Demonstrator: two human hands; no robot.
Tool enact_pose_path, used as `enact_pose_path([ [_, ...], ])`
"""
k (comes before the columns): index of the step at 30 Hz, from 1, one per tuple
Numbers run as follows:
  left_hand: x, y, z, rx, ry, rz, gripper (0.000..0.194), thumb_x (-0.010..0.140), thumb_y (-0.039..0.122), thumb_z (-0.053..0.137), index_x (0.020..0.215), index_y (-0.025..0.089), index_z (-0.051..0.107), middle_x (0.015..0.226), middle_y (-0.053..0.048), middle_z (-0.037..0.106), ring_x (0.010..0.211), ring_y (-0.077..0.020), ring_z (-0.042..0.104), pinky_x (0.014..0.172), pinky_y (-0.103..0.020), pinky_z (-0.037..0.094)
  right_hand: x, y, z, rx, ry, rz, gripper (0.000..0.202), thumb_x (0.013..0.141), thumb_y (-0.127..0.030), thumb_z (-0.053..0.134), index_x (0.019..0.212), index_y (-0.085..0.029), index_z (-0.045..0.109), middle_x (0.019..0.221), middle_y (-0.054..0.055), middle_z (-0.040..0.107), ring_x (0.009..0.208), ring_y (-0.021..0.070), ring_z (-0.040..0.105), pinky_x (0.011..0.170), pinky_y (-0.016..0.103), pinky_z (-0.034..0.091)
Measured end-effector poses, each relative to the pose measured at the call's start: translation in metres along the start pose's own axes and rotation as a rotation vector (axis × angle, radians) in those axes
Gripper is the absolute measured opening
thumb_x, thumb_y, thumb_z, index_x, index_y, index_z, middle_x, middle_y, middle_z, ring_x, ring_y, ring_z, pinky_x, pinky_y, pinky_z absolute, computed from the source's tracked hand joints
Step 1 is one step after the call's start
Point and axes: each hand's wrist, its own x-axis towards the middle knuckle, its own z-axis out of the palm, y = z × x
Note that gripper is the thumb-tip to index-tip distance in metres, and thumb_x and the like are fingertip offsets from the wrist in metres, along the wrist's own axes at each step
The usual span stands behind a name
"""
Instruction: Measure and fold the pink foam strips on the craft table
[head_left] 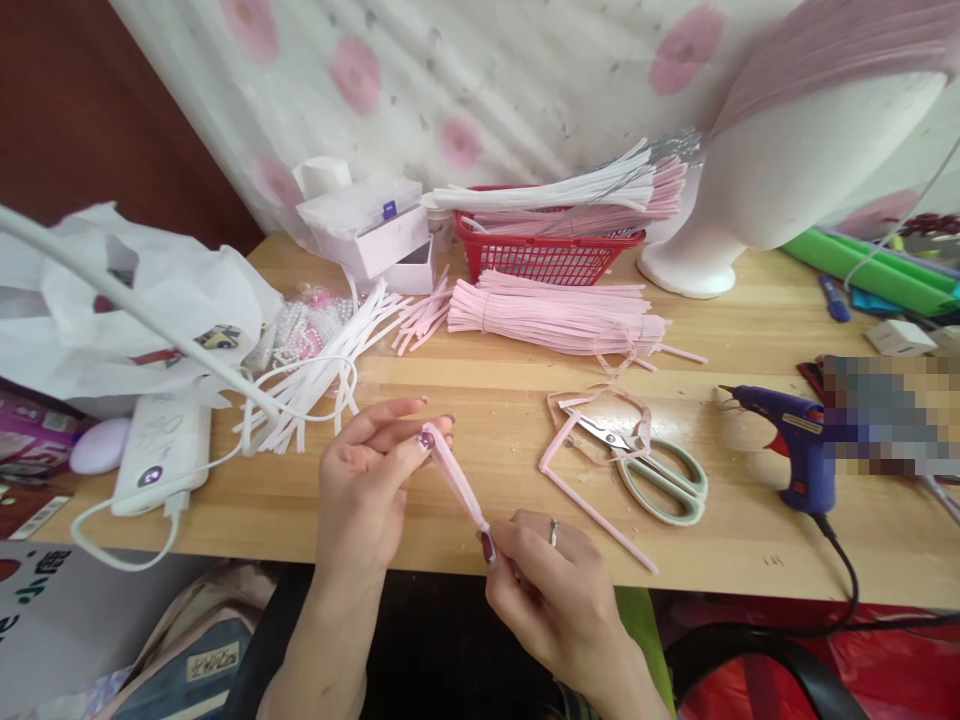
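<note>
Between my two hands runs a short, doubled-looking length of pink pipe cleaner, slanting down to the right. My left hand pinches its upper end between thumb and fingers. The lower end is gripped in my right hand, whose curled fingers hide the tip. Just right of them, a bent pink pipe cleaner lies on the table. Scissors with pale green handles rest beside it, blades partly over a pink tape measure.
Behind lie a pink pipe cleaner bundle and a red basket of more stems. White strips and a corded white power bank are left. A blue glue gun and a white mannequin head stand right.
</note>
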Motion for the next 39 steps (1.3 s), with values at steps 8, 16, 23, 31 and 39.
enact_pose_path([
  [8, -0.001, 0.007, -0.004, -0.165, -0.279, -0.321, 0.023, 0.075, 0.033, 0.080, 0.092, 0.017, 0.081, 0.094, -0.008, 0.080, 0.076, -0.0162, 0.075, 0.074, -0.026, 0.063, 0.003, 0.006, -0.012, 0.294, 0.016, 0.351, 0.026, 0.095, -0.020, 0.052, 0.072, -0.018, 0.062, 0.052, -0.003, 0.055, 0.046, 0.0096, 0.049, 0.045, 0.020, 0.036],
  [16, -0.006, -0.011, 0.003, -0.210, -0.280, -0.324, 0.012, 0.079, 0.035, 0.080, 0.082, 0.024, 0.081, 0.097, -0.004, 0.079, 0.080, -0.0136, 0.071, 0.075, -0.028, 0.064, 0.007, 0.001, -0.011, 0.137, -0.012, 0.193, 0.021, 0.092, -0.013, 0.051, 0.073, -0.017, 0.060, 0.055, -0.005, 0.047, 0.046, 0.0086, 0.042, 0.046, 0.022, 0.032],
  [23, -0.008, -0.012, 0.006, -0.034, -0.154, -0.179, 0.018, 0.075, 0.037, 0.083, 0.081, 0.021, 0.080, 0.076, -0.002, 0.075, 0.071, -0.0116, 0.069, 0.068, -0.021, 0.060, 0.009, 0.000, -0.010, 0.016, 0.006, 0.096, 0.021, 0.088, -0.005, 0.048, 0.074, -0.018, 0.057, 0.056, -0.006, 0.041, 0.048, 0.0085, 0.038, 0.048, 0.022, 0.029],
  [31, 0.005, -0.011, 0.004, 0.442, -0.156, 0.170, 0.028, 0.088, 0.043, 0.067, 0.074, 0.019, 0.064, 0.073, -0.002, 0.070, 0.070, -0.0164, 0.068, 0.065, -0.026, 0.056, 0.017, 0.013, -0.011, 0.174, -0.116, 0.263, 0.017, 0.089, -0.013, 0.050, 0.078, -0.016, 0.062, 0.058, -0.005, 0.045, 0.050, 0.0086, 0.038, 0.049, 0.022, 0.030],
  [39, -0.051, -0.054, 0.014, 1.044, -0.290, 0.981, 0.055, 0.087, 0.036, 0.069, 0.139, 0.025, 0.054, 0.151, -0.017, 0.048, 0.142, -0.0347, 0.039, 0.119, -0.055, 0.018, 0.045, 0.034, -0.008, 0.166, -0.009, 0.373, 0.022, 0.088, -0.022, 0.050, 0.066, -0.019, 0.051, 0.060, -0.004, 0.044, 0.058, 0.0111, 0.040, 0.055, 0.023, 0.032],
])
